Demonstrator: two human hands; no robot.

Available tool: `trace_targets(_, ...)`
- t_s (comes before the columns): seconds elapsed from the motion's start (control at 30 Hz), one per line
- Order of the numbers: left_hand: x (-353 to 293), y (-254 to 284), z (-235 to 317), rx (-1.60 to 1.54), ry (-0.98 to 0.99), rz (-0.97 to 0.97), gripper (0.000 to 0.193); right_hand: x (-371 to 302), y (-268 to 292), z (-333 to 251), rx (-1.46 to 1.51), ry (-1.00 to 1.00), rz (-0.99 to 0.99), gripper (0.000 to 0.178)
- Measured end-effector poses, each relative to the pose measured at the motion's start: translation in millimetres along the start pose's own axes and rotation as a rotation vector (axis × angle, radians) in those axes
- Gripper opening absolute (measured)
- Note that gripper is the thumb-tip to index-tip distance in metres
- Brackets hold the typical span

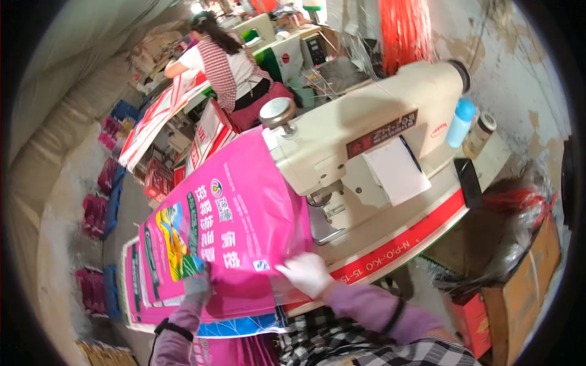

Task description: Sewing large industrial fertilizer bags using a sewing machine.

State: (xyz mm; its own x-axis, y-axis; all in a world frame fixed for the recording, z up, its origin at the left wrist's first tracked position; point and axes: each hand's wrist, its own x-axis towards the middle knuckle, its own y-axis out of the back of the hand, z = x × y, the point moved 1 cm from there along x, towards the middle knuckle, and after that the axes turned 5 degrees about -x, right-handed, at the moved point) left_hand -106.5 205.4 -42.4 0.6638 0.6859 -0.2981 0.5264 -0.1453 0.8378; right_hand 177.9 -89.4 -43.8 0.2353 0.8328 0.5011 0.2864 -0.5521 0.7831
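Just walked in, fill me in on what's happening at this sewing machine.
A person in white gloves is feeding a pink printed bag into a cream industrial sewing machine. The right hand presses flat on the bag's near edge close to the needle area; the left hand grips the bag further left. More pink bags lie stacked beneath. A blue-capped bottle stands on the machine table. Behind, another person bends over similar bags.

Pretty bright overall, flat even daylight-ish indoor light, no hard shadows anywhere. Heavy fisheye bend plus thick black vignette round the rim. Slightly washed out on the cream sewing machine (366, 140) and the pale right hand (308, 272). Soft and smeary toward the edges, motion blur on the red threads (403, 30) up top.
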Motion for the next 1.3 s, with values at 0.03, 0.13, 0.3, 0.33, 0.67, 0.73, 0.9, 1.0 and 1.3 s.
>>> trace_targets(0.03, -4, -1, -6, -0.006, 0.097, -0.054, 0.065, 35, 6, -11, -0.081, -0.12, -0.288, 0.023)
trace_targets(0.13, -78, -50, -141, -0.113, 0.212, 0.077, 0.061, 69, 53, -71, 0.466, -0.066, -0.227, 0.025)
trace_targets(0.3, -152, 9, -171, -0.111, 0.481, -0.231, 0.061, 67, 49, -50, 0.51, -0.247, 0.11, 0.063)
trace_targets(0.33, -146, 27, -156, -0.288, 0.296, 0.037, 0.059, 67, 11, -24, 0.152, -0.392, 0.226, 0.075)
trace_targets(0.67, 21, 54, 42, -0.637, 0.373, 0.181, 0.068, 1, -40, -29, 0.21, 0.327, -0.337, 0.016)
trace_targets(0.73, 19, 49, 39, -0.636, 0.397, 0.227, 0.072, 10, 7, -31, 0.264, 0.274, -0.375, 0.012)
trace_targets(0.9, -38, -14, 39, -0.687, 0.226, 0.564, 0.052, 94, 8, -143, 0.338, 0.478, -0.185, 0.035)
trace_targets(1.0, -145, 72, 60, -0.714, 0.38, 0.389, 0.065, 19, -59, -72, 0.078, 0.349, -0.328, 0.052)
trace_targets(1.3, -366, -126, 122, -1.858, 0.845, 0.431, 0.046, 25, -34, -72, 0.843, -0.256, -0.259, 0.044)
